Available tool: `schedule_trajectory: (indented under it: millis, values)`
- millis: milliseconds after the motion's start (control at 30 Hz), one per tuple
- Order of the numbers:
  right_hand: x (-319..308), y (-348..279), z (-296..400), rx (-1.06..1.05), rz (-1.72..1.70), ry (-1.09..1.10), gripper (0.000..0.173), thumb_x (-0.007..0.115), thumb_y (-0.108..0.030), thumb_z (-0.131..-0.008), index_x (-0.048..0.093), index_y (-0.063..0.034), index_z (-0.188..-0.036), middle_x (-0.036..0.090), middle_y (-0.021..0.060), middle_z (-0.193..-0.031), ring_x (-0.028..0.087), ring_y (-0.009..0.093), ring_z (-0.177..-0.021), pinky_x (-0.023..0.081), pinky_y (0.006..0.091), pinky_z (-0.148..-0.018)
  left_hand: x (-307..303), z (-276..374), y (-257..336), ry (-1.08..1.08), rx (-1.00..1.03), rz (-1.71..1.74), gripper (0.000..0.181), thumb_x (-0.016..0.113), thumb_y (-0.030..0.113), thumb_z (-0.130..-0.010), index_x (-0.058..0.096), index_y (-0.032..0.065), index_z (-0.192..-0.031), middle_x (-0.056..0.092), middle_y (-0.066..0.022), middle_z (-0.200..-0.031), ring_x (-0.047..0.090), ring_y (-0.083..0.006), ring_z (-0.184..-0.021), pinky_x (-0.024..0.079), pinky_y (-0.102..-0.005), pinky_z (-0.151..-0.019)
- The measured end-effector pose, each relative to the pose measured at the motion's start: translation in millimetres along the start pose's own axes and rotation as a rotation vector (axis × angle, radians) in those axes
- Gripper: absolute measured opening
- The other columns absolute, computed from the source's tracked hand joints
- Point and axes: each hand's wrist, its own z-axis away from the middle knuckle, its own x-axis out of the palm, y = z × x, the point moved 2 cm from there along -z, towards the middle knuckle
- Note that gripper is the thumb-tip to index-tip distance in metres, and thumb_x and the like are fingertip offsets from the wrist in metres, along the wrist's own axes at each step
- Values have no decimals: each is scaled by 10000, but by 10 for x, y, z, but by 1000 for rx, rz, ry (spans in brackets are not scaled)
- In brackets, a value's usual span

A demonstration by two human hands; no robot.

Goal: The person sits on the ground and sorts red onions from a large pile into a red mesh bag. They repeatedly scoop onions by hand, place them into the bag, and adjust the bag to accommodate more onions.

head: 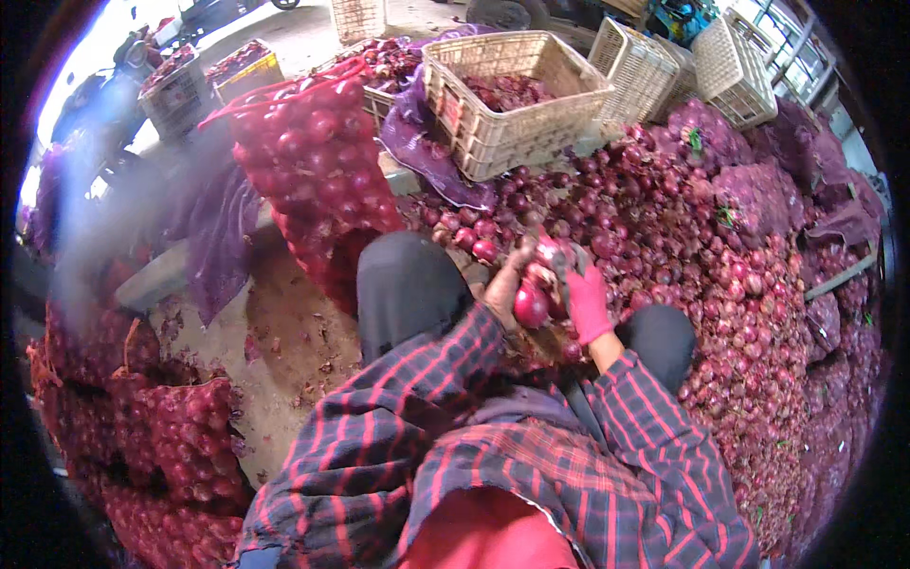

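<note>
Between my knees, my left hand [506,286] has its fingers against a red onion [531,306] with dry, loose skin around its top. Close on its right is my right hand [586,295], in a pink and grey glove, its fingertips at another red onion [551,250]. How firmly each hand grips is hard to tell. A big heap of red onions [640,242] spreads out before me and to the right. By my left knee stands a red mesh sack [320,163] full of onions.
Ahead is a plastic crate [519,131] with onion skins inside, a purple mesh sack [419,135] beside it. Several crates [633,67] stand behind. Filled red mesh sacks [192,434] lie at the left on the concrete floor [284,419]. Purple sacks [757,195] line the right.
</note>
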Motion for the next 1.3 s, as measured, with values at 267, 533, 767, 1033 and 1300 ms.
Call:
schedule_trajectory:
  millis: [267,533,767,1033,1300]
  values:
    - [-92,81,-148,88,-225,252,326,599,-285,-1006,699,12,-1093,683,30,-887,587,120,-809,484,318,-742,71,181,23,-36,196,90,646,589,574,-952,489,181,-1455,586,-99,-1381,607,-286,-1211,480,-472,-1058]
    - [-262,-198,79,-321,-287,273,457,502,-419,-1058,701,-12,-1119,707,50,-1049,630,136,-984,493,300,-898,322,227,-36,-165,271,10,581,531,536,-984,521,150,-1419,602,-104,-1357,602,-282,-1217,489,-469,-1043]
    - [200,-257,644,-309,154,90,549,707,-186,-832,553,-120,-1355,618,182,-1299,613,384,-1163,499,433,-970,-98,736,-193,-137,-27,680,465,505,492,-1010,609,123,-1273,687,-67,-1169,665,-241,-1050,558,-444,-904]
    - [165,-209,935,-102,189,-7,497,696,-234,-867,572,-120,-1334,628,227,-1206,612,419,-1107,503,459,-937,-171,998,-395,-226,99,233,514,491,508,-1010,579,109,-1321,681,-89,-1193,657,-268,-1072,553,-456,-919]
    - [-140,-505,1212,-514,234,205,446,651,-322,-948,582,-93,-1324,628,211,-1234,617,419,-1110,518,436,-901,241,1088,-485,46,283,-117,583,472,535,-1001,518,96,-1382,648,-113,-1260,661,-282,-1076,560,-454,-926]
